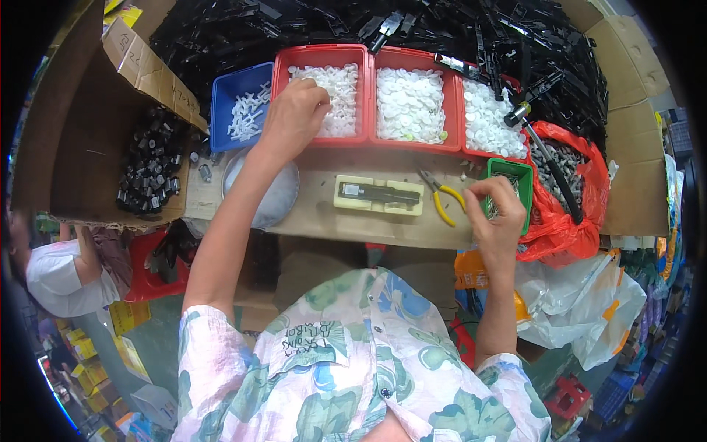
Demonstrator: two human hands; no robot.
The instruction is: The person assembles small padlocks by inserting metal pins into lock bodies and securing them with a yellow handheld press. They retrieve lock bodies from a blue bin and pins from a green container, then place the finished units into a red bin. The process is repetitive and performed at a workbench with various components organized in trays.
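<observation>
Left grip [294, 114]: over the left red bin [342, 140], fingers bent and drawn together above the white discs [342, 88]; whether a disc is caught between them cannot be told.
Right grip [502, 217]: at the near left side of the green bin [508, 165], thumb and forefinger curved toward each other; the picture does not show whether anything sits between them.
White discs: heaped loose in the left red bin; they look like stiff, light plastic, probably slippery, so a fingertip pinch across the rim of one should suit.
Thin metal pieces [515, 186]: inside the green bin, partly hidden by the right grip; likely very light and easily tangled, best taken singly by the middle.
Black part [379, 194]: lying lengthwise in the cream holder [375, 209] on the tabletop [324, 166], between the person's two arms; long and slim, it seems rigid and light, and its long sides would give the surest hold.
Pliers [436, 186]: yellow-handled, between holder and green bin; the handles offer the natural hold.
</observation>
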